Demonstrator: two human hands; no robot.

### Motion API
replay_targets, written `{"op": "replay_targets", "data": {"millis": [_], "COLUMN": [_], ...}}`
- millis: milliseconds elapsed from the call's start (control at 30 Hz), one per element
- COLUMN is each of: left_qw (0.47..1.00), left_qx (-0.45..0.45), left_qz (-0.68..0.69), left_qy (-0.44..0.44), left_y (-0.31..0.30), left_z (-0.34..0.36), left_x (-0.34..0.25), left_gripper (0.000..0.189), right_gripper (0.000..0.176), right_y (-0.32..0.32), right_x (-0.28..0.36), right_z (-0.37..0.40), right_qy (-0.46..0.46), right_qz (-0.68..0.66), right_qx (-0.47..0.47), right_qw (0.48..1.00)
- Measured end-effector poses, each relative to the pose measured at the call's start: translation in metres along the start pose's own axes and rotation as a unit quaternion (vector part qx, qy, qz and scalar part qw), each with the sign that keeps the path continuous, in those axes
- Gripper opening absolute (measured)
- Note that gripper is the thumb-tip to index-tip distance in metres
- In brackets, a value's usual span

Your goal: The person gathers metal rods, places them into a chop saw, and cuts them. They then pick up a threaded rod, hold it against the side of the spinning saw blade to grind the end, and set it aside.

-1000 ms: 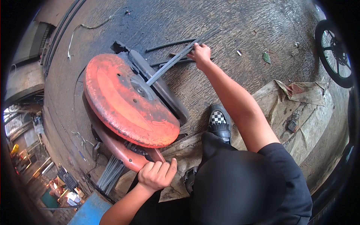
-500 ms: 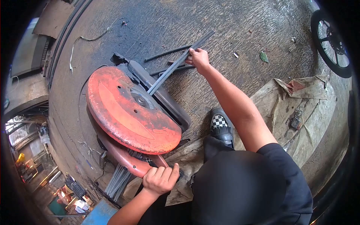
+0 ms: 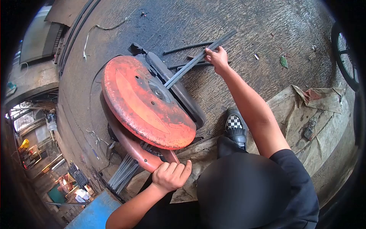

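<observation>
A worn red cut-off saw (image 3: 146,103) with a large rounded guard stands left of the middle. My left hand (image 3: 170,176) is closed around the end of its handle, the thumb lying along the top. My right hand (image 3: 217,59) pinches two dark metal rods (image 3: 198,57) lying side by side, held at a slant. Their lower ends reach the saw's far side, behind the guard; whether they touch the blade is hidden. Just beyond and beneath the held rods, several short dark bar pieces (image 3: 183,49) lie on the ground.
A bundle of grey rods (image 3: 124,173) lies below the saw, near a blue surface (image 3: 93,212). A dirty cloth sheet (image 3: 289,114) spreads on the right, with a spoked black wheel (image 3: 345,57) beyond. My checkered shoe (image 3: 234,124) stands near the saw. Assorted clutter fills the lower left.
The whole view has shifted, so the saw, rods and floor appear farther right. Both hands keep their holds, and the rods stay in nearly the same place against the saw.
</observation>
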State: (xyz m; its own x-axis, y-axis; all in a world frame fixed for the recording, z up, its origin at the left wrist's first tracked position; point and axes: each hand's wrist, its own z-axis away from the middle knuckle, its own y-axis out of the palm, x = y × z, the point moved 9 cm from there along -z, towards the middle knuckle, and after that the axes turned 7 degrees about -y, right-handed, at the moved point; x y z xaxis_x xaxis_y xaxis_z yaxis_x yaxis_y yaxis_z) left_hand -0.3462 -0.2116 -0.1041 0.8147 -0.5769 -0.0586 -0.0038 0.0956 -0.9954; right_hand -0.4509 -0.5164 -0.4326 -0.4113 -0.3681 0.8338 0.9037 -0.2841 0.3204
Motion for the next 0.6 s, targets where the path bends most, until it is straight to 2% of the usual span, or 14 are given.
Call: {"op": "replay_targets", "data": {"millis": [100, 367, 600], "left_qw": [1.000, 1.000, 1.000], "left_qx": [0.002, 0.000, 0.002], "left_qz": [0.002, 0.009, 0.004], "left_qy": [0.000, 0.007, 0.004], "left_y": [0.000, 0.000, 0.000], "left_z": [0.000, -0.002, -0.003], "left_x": [0.000, -0.002, -0.002], "left_gripper": [0.015, 0.015, 0.014], "right_gripper": [0.030, 0.026, 0.021], "right_y": [0.000, -0.003, -0.002], "right_x": [-0.001, -0.001, -0.014], "right_z": [0.003, 0.001, -0.004], "right_qy": [0.009, -0.014, 0.041], "right_qz": [-0.016, -0.021, -0.043], "right_qx": [-0.028, -0.033, -0.006], "right_qw": [0.999, 0.999, 0.998]}}
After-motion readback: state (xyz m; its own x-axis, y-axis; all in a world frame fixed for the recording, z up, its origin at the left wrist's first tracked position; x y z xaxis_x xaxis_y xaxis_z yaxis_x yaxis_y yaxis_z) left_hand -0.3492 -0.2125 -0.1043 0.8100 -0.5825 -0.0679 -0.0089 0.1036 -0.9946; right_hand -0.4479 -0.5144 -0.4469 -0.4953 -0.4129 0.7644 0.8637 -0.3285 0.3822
